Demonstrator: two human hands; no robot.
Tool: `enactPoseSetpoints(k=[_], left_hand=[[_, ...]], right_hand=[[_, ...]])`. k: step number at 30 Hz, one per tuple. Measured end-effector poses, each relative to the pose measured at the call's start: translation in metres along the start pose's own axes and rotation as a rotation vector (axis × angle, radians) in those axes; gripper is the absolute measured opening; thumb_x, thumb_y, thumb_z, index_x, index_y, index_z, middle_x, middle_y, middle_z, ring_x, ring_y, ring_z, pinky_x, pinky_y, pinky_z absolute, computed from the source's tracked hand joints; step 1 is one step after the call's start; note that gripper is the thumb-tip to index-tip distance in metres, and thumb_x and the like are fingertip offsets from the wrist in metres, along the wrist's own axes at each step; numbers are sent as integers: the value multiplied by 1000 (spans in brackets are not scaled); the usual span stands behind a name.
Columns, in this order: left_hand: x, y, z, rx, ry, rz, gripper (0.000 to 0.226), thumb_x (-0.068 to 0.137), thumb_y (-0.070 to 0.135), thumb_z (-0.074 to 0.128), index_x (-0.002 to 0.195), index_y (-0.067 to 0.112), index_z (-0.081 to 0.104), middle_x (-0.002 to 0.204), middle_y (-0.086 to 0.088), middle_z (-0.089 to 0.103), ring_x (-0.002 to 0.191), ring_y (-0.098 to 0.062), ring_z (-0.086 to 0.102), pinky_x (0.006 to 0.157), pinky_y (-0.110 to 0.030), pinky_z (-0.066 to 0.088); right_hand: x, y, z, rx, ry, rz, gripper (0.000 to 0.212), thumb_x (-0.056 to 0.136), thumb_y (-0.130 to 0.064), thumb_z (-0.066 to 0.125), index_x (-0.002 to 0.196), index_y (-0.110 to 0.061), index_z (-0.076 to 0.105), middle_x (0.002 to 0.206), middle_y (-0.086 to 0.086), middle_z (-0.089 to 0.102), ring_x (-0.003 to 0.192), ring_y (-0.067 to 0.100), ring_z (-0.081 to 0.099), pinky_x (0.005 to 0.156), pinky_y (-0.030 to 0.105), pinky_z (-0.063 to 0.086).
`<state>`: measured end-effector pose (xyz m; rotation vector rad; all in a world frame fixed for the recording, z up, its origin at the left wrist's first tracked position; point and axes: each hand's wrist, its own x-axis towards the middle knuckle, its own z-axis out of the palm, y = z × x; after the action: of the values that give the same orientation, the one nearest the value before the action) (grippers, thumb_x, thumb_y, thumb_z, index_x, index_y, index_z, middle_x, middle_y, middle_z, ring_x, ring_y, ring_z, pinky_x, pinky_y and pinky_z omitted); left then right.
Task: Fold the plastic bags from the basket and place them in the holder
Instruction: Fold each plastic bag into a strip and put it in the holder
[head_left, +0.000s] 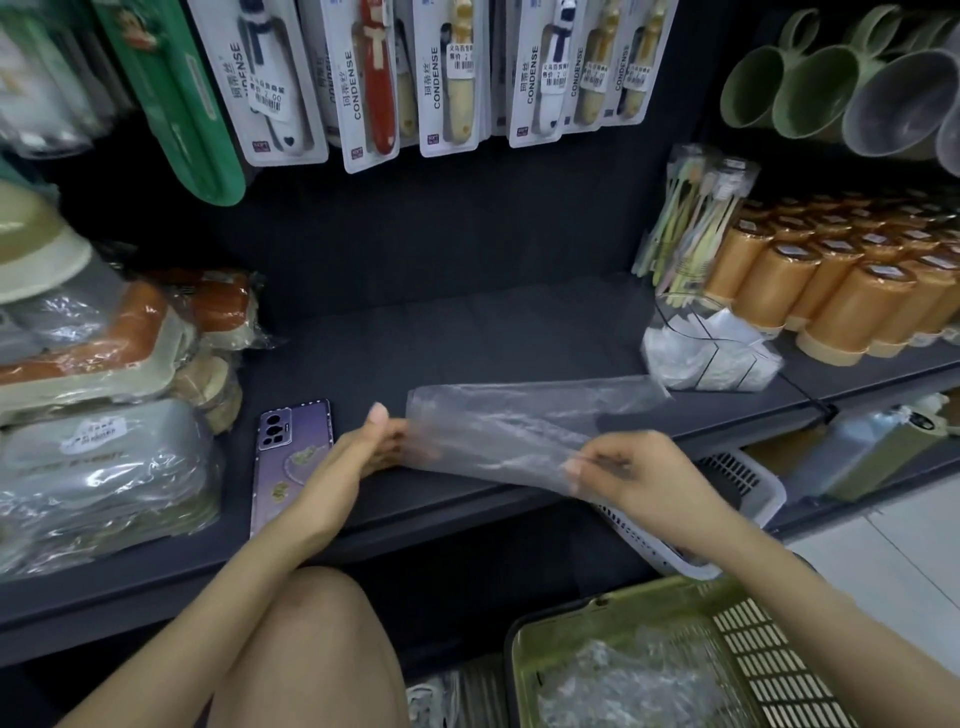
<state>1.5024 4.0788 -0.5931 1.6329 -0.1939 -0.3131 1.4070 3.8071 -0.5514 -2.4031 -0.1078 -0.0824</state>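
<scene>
A: Dark grey shop shelf (467, 332) fills mid-frame. Where's the bag?
B: One clear plastic bag (519, 421), centre frame, stretched left to right just above the shelf's front edge.
A: Hands?
B: Both on it. The left hand (376, 441) grasps the bag's left end, thumb up, fingers curled behind the film. The right hand (628, 473) pinches the lower edge toward the right end, thumb and fingertips closed on it.
A: Holder?
B: The wire holder (711, 353) sits on the shelf, right of centre, just beside the orange cups (841, 291). White folded bags already in it. The held bag's right end comes close; touching or not, can't tell.
A: Basket?
B: The green basket (753, 654) is lower right, below the right forearm, with crumpled clear bags (623, 675) inside.
A: Other clutter?
B: A purple phone (291, 447) lies camera side up on the shelf, just left of the left hand. A white basket (748, 483) is below the shelf, behind the right hand. Toothbrush packs (363, 78) hang along the top.
</scene>
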Motion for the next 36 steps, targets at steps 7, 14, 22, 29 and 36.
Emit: enactPoseSetpoints(k=[7,14,22,29,36], left_hand=[[-2,2,8,273,80,165,38,93,51,53,83,16,64,78,2,74,74,-11,67,81,-33,47],[13,-4,16,589,261,129,18,96,30,55,87,15,57,63,6,70,69,-19,69,73,-40,52],[16,10,15,1072,402,118,41,94,29,53,131,13,46,82,-1,68,80,-26,63,62,-32,37],[33,-4,36,1290,34,546,54,92,39,31,118,9,67,124,-15,63,114,-37,59,107,-48,38],[36,-11,42,1260,-122,261,63,101,52,14,154,20,2,162,5,0,149,-16,-10,117,-26,-7]], right_hand=[[55,-10,-22,117,-156,95,19,90,-19,67,78,-5,72,64,-4,68,63,-1,59,65,17,48],[104,6,-9,43,-289,155,22,92,-19,65,85,1,71,71,1,65,67,8,58,68,19,45],[123,16,7,-89,-351,210,32,92,-22,63,63,-9,58,44,-11,49,39,0,40,53,21,34],[135,15,5,-105,-426,224,31,91,-21,62,63,-9,56,59,4,46,61,18,42,64,31,35],[144,15,3,-134,-459,248,20,90,-16,57,76,-3,64,66,2,53,65,15,47,67,30,40]])
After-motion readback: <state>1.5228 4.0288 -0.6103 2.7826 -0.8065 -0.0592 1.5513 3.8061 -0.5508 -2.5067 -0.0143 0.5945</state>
